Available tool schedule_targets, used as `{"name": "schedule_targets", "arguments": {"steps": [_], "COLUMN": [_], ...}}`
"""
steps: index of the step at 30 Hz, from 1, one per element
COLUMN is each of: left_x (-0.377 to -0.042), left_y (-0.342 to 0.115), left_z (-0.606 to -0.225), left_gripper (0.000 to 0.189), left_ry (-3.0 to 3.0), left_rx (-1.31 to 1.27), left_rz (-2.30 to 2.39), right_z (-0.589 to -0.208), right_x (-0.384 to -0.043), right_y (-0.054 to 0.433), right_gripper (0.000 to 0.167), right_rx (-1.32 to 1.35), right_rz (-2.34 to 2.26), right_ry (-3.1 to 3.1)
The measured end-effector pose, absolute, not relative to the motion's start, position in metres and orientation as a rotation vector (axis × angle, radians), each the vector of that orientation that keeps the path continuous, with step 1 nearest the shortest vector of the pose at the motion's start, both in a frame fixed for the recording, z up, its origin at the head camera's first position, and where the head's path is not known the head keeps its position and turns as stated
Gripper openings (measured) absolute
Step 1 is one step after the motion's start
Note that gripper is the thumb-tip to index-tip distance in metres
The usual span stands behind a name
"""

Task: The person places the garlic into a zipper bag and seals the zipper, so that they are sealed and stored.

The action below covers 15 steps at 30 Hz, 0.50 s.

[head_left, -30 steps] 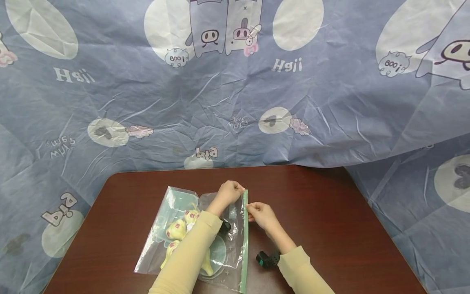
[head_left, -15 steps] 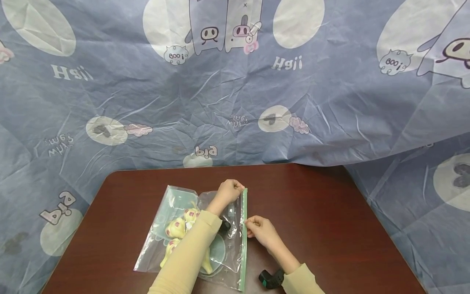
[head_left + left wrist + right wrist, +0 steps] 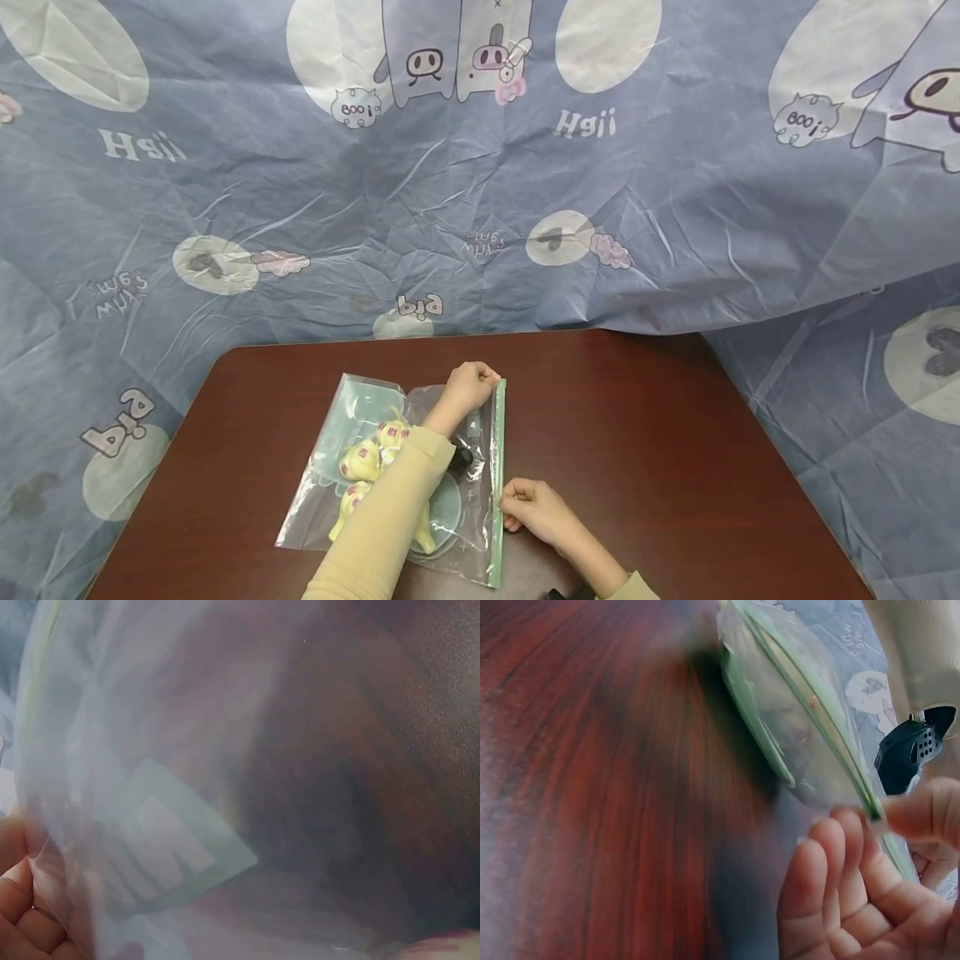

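Observation:
A clear zip bag [image 3: 315, 508] with a green closure strip [image 3: 498, 467] lies on the table in the head view. Inside it are several pale yellow, rounded things with pink marks [image 3: 360, 460]; my left forearm hides part of them. My left hand [image 3: 468, 386] pinches the strip's far corner. Lower down, my right hand [image 3: 536, 508] pinches the same strip between thumb and forefinger. In the right wrist view a small pale piece, perhaps a slider [image 3: 877, 823], shows at those fingertips, and the green edges stand apart beyond it. The left wrist view looks blurrily through the plastic.
The dark red-brown table [image 3: 637, 433] extends right and left of the bag. Behind it hangs a blue patterned cloth [image 3: 465, 183]. A black wrist device [image 3: 461, 458] on my left arm rests over the bag; another [image 3: 570, 593] is at the bottom edge.
My right hand has slid down along the green strip toward me, from near the far corner to past the strip's middle. My left hand keeps its hold on the far corner.

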<state>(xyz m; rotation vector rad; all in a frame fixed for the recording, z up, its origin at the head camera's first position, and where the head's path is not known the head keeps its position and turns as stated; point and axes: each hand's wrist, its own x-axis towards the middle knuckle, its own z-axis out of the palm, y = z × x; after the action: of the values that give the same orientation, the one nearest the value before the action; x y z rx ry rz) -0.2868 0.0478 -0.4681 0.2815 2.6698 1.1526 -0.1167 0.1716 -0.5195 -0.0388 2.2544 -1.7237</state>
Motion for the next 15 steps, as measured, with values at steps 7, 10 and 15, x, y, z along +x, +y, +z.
{"name": "schedule_targets", "arguments": {"steps": [7, 10, 15], "left_x": [-0.287, -0.287, -0.287], "left_y": [0.048, 0.048, 0.047], "left_z": [-0.467, -0.466, -0.465], "left_gripper": [0.016, 0.015, 0.015], "left_ry": [2.672, 2.678, 2.665], "left_rx": [0.274, 0.266, 0.255], "left_rz": [1.191, 1.211, 1.217], "right_z": [-0.522, -0.524, -0.527], "right_x": [-0.104, -0.097, -0.09], "right_y": [0.176, 0.177, 0.178], "right_gripper": [0.02, 0.021, 0.022], "right_rx": [-0.251, -0.341, -0.435], "right_rz": [-1.687, -1.647, -1.582], "right_ry": [2.117, 2.031, 1.895]}}
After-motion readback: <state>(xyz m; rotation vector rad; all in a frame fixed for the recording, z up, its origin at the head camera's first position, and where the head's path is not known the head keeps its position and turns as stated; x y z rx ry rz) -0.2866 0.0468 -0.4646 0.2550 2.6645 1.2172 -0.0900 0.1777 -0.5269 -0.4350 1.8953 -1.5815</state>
